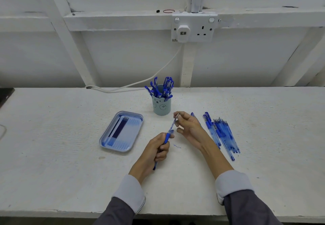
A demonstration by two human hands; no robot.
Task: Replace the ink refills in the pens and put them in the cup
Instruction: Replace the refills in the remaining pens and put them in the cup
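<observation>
The pen [169, 133] is gripped in the curled left hand [154, 151] above the bench [70, 172], near the cup [161, 107], its tip end pinched by the fingers [182, 114] of the right hand [190, 128], and is best pulled straight with the barrel held steady.

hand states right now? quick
Left hand: grips the pen by its barrel.
Right hand: pinches the pen's tip end.
</observation>
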